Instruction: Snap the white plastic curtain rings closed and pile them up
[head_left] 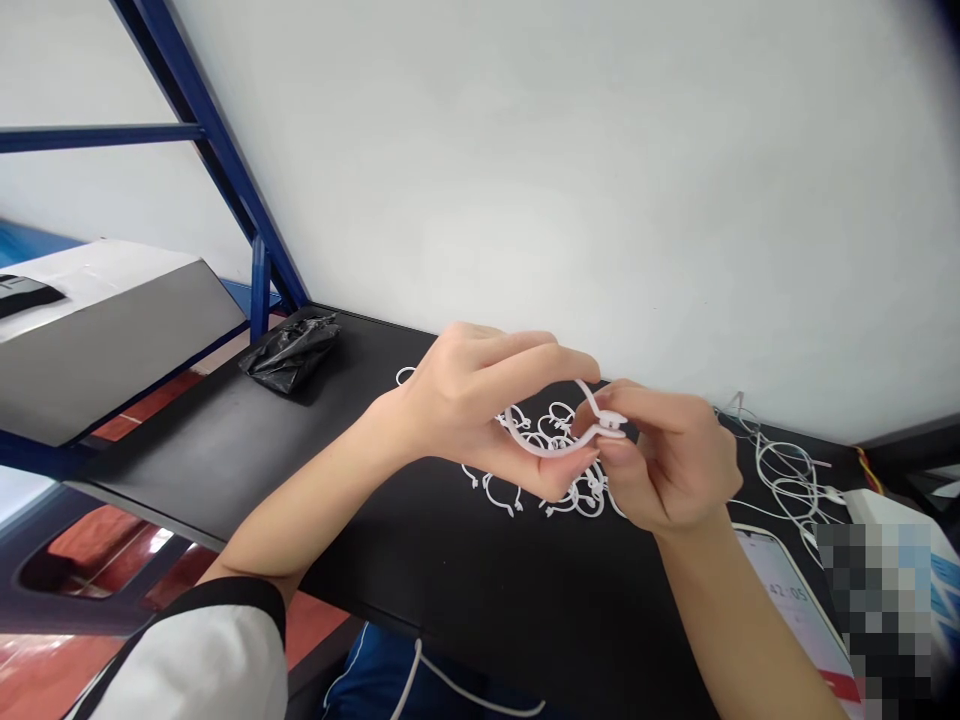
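Note:
A white plastic snap-closing curtain ring (556, 452) is held up above the black table between both hands. My left hand (487, 400) curls around its rounded side, with the fingers over the top and the thumb below. At the ring's two clasp ends, my right hand (667, 455) pinches with thumb and index finger. A narrow gap shows between these ends. Behind and beneath the hands lies a loose pile of similar white rings (589, 497), partly hidden by the fingers.
A crumpled black plastic bag (292, 352) lies on the black table (360, 400) at left. On the right are coiled white cables (787, 475), a phone (787, 590) and a white box (885, 510). A blue metal frame (217, 150) rises at left before the pale wall.

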